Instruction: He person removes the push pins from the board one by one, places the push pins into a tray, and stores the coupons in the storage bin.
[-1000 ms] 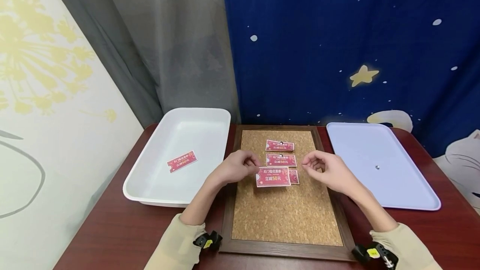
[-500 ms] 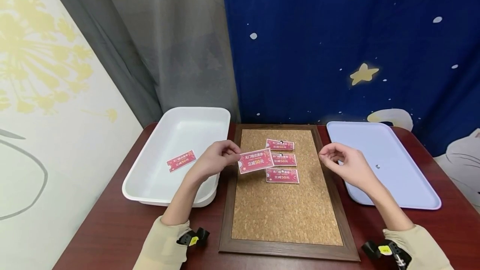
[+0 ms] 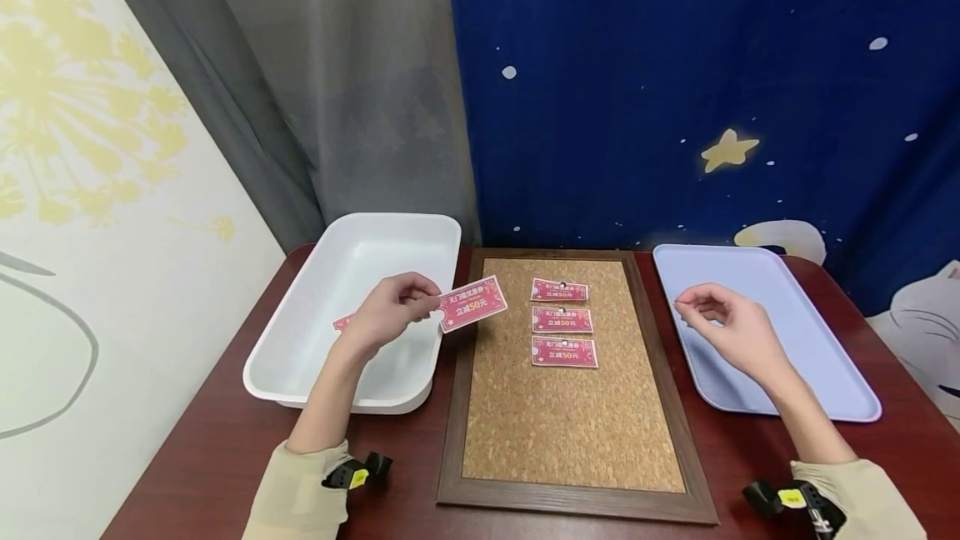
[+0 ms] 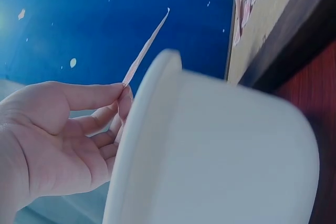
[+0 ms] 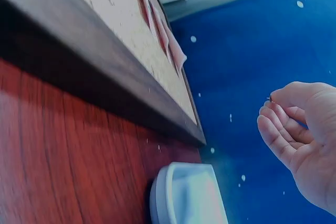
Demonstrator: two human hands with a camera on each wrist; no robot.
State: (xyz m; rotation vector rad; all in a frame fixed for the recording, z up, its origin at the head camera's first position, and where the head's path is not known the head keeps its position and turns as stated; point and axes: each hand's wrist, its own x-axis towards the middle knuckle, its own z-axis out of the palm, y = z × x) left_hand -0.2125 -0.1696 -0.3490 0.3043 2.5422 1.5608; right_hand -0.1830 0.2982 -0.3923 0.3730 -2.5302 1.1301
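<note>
A red paper coupon (image 3: 472, 304) is pinched at its left end between the thumb and fingers of my left hand (image 3: 390, 311), over the right rim of a white tub (image 3: 408, 398). Another red coupon (image 3: 342, 322) lies in the tub, mostly covered by that hand. Beside the cork board (image 3: 570, 432), above the near left part of a pale lavender tray (image 3: 810, 357), my right hand (image 3: 731, 327) is raised with thumb and fingertips together. In the right wrist view a tiny dark thumbtack (image 5: 271, 98) pokes out between those fingertips.
Three coupons hang in a column on the board, a top one (image 3: 560, 290), a middle one (image 3: 562, 321) and a lower one (image 3: 565, 352), each with a small silver tack at its upper edge. The board's brown wooden frame (image 3: 577, 500) rests on the dark red table (image 3: 202, 448).
My left hand has carried its coupon leftward off the board to the tub, uncovering the lowest pinned coupon. My right hand has moved right to the tray and now covers the tack lying there.
</note>
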